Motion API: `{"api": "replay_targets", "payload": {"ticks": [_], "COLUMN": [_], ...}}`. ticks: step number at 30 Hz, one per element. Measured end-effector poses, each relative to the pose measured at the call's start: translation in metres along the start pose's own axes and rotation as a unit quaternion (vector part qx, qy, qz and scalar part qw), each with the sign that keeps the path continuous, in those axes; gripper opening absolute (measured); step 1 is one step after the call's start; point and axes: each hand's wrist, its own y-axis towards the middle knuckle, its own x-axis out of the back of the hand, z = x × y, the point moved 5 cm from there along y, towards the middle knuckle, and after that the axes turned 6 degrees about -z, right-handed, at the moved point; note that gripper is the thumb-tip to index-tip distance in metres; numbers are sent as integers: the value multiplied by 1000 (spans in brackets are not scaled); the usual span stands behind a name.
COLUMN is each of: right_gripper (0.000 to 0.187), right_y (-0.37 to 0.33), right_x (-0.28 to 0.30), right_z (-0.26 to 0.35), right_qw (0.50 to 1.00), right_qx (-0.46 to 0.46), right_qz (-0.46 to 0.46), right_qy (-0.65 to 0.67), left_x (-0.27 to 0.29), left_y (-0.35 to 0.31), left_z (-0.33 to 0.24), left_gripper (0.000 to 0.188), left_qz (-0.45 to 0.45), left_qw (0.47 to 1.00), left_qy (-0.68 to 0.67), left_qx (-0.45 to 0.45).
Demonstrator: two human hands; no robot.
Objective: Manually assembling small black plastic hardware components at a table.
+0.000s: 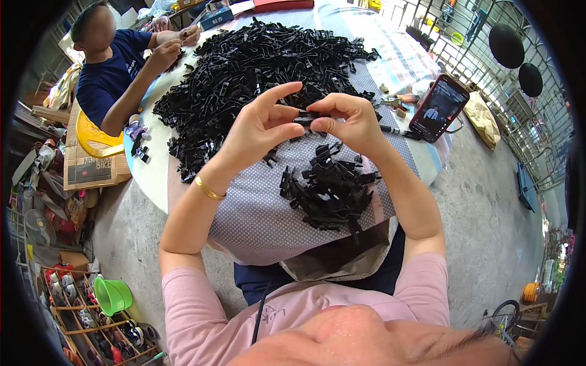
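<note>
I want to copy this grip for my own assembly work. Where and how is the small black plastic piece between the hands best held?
By its two ends, one from each side: the black plastic piece is a short bar lying crosswise, so the left hand pinches one end and the right hand the other with thumb and fingertips. That likely leaves its middle free.

Smartphone propped up right of the fingers, screen lit, near the table edge. Small brownish bits between it and the fingers. Second person in a dark blue shirt seated far left of the fingers, hands at the table. Yellow plastic chair and a cardboard box below them. Green basket and shoe rack on the floor, well down-left. Metal gate far right.
</note>
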Motion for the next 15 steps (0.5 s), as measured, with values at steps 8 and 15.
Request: {"api": "replay_targets", "payload": {"ticks": [8, 15], "right_gripper": [25, 27], "right_y": [-15, 1], "right_x": [-7, 1], "right_z": [4, -10], "right_qw": [927, 970], "right_qx": [-113, -152], "right_qz": [358, 173], "right_qy": [-24, -76], "left_x": [20, 11], "left_y": [-2, -6], "left_z": [9, 21], "left_gripper": [15, 17], "left_qz": [124, 145], "left_qw": [866, 750], "left_qy": [472, 633], "left_qx": [-110, -124]}}
